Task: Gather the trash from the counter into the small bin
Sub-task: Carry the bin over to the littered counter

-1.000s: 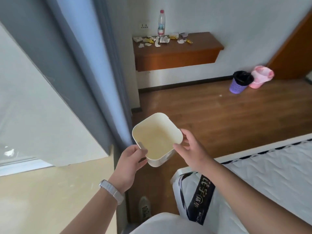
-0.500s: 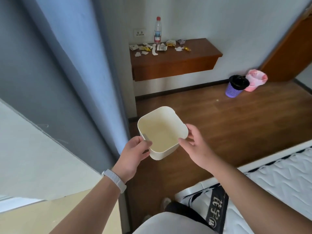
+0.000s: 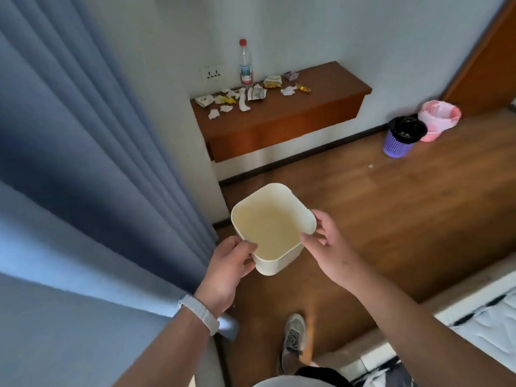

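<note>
Since a second ago the person has stepped forward: the desk (image 3: 282, 118) with its litter now looms larger and lower in view, and a grey shoe (image 3: 291, 342) has come in below the arms. The left hand (image 3: 227, 270) has its fingers (image 3: 247, 247) clamped on the near-left rim of the small bin (image 3: 272, 229), thumb hooked inside; the right hand (image 3: 331, 252) pinches the near-right rim, fingers (image 3: 318, 222) wrapped around the outside. The cream bin is held between them over the wooden floor (image 3: 391, 219), its mouth up and nothing inside. Well beyond the fingers, the trash (image 3: 243, 100), scraps of paper and wrappers, lies scattered across the desk top, beside an upright plastic bottle (image 3: 245, 65). Far to the right of the fingers stand a purple basket (image 3: 399, 143) and a pink bin (image 3: 438, 120), touching. A blue curtain (image 3: 97, 163) hangs left of the left hand.
</note>
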Action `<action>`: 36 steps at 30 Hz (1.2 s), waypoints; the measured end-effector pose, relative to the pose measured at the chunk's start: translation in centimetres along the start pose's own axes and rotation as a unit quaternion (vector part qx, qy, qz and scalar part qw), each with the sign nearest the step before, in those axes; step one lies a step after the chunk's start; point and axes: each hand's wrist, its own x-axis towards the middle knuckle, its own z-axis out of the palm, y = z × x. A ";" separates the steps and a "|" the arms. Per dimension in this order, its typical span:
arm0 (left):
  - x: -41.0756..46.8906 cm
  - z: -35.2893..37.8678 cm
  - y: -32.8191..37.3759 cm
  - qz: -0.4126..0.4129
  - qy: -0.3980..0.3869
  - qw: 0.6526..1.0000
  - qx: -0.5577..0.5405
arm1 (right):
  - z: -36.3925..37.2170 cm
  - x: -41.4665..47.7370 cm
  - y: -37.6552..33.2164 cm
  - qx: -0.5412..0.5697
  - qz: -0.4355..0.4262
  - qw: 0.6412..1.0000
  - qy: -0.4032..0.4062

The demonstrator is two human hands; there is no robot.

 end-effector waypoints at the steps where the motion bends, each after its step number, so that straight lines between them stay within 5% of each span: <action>1: 1.2 0.6 0.8 -0.003 0.002 1.000 0.000 | -0.6 1.3 -0.1 0.000 -0.001 1.000 0.004; 20: 17.2 6.8 12.4 -0.020 -0.053 0.998 0.031 | -7.8 17.3 -2.7 0.017 0.009 0.997 0.081; 36: 39.2 5.3 26.1 0.010 -0.129 0.992 0.006 | -7.7 41.4 -10.4 -0.055 -0.002 0.990 0.132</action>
